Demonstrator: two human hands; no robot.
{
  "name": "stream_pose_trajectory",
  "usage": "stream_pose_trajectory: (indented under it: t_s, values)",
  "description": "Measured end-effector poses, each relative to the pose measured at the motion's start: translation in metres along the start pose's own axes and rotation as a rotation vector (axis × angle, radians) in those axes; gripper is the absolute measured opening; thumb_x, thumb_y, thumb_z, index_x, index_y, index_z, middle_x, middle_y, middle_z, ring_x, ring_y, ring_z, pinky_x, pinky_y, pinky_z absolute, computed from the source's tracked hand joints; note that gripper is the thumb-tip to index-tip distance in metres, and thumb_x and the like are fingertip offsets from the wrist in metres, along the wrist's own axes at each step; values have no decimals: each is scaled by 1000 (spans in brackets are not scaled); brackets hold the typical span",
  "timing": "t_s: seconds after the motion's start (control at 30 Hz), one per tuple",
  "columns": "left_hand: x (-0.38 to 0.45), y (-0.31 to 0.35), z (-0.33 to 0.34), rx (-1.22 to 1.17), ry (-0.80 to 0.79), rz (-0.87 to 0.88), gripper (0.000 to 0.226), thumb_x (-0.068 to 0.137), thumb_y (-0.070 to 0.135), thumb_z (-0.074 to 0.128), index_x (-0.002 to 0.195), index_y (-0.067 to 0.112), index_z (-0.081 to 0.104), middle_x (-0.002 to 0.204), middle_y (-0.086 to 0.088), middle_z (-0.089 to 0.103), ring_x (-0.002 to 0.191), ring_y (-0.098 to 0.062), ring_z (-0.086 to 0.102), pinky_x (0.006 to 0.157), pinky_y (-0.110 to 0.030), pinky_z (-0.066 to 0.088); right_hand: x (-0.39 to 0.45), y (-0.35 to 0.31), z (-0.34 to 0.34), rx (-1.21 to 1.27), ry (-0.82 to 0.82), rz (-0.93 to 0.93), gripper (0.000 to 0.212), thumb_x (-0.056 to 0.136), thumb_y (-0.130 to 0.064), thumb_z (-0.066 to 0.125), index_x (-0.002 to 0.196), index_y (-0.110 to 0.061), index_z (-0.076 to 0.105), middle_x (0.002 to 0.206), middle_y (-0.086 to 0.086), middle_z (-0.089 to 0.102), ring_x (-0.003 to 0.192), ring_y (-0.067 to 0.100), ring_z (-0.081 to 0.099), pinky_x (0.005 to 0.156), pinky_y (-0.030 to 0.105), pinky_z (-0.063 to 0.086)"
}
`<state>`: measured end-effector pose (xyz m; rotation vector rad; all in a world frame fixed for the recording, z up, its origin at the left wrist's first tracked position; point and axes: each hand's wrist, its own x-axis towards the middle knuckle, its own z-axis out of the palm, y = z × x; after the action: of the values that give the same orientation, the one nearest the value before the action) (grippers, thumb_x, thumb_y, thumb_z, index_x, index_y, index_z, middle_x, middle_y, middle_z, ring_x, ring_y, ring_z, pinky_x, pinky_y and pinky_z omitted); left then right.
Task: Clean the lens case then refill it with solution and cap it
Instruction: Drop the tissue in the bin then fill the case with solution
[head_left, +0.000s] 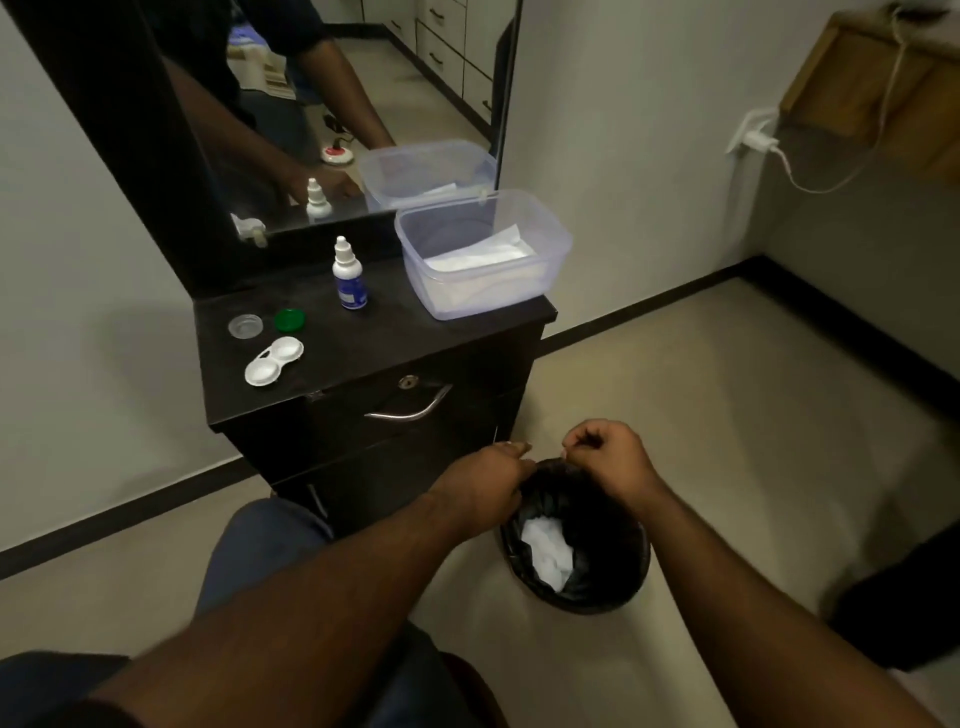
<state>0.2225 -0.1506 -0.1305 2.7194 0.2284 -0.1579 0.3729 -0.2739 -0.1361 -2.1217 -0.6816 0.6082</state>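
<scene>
The white lens case (274, 361) lies open on the black cabinet top (374, 332), both wells uncapped. A clear cap (245, 326) and a green cap (289, 320) lie just behind it. The solution bottle (349, 275) stands upright and capped further back. Both my hands are down over the black bin (576, 540) on the floor, away from the case. My left hand (488, 483) hovers at the bin's left rim with fingers curled under. My right hand (608, 457) is a fist above the far rim. I see nothing held in either. Crumpled white tissue (545, 556) lies inside the bin.
A clear plastic tub (483, 254) holding white tissues sits at the cabinet's back right, against a mirror (363, 104). The cabinet front has a drawer with a metal handle (410, 410). My knee (260, 551) is left of the bin. Bare floor stretches to the right.
</scene>
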Motion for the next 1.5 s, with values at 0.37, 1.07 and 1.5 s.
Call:
stream_pose_trajectory:
  t_s: [0.37, 1.07, 1.5]
  values:
    - [-29, -28, -58, -109, 442, -76, 25, 91, 20, 55, 108, 11, 70, 116, -4, 62, 105, -18, 59, 90, -29, 46, 13, -84, 29, 165, -58, -179, 12, 77, -3, 73, 76, -14, 69, 77, 3, 71, 74, 14, 66, 72, 24, 53]
    - [-81, -121, -189, -331, 912, -401, 34, 87, 10, 63, 120, 12, 64, 118, -4, 63, 111, -16, 58, 97, -29, 48, 55, -247, 156, 184, 146, -303, 69, 76, -23, 77, 136, -13, 45, 133, 8, 45, 119, 20, 48, 96, 23, 37]
    - [-63, -138, -197, -740, 688, -352, 38, 92, 7, 58, 128, 19, 59, 133, 1, 59, 124, -12, 53, 103, -32, 46, 63, -243, 154, 99, -143, -329, 29, 80, -18, 72, 108, -20, 67, 97, -5, 69, 91, 12, 65, 85, 32, 54]
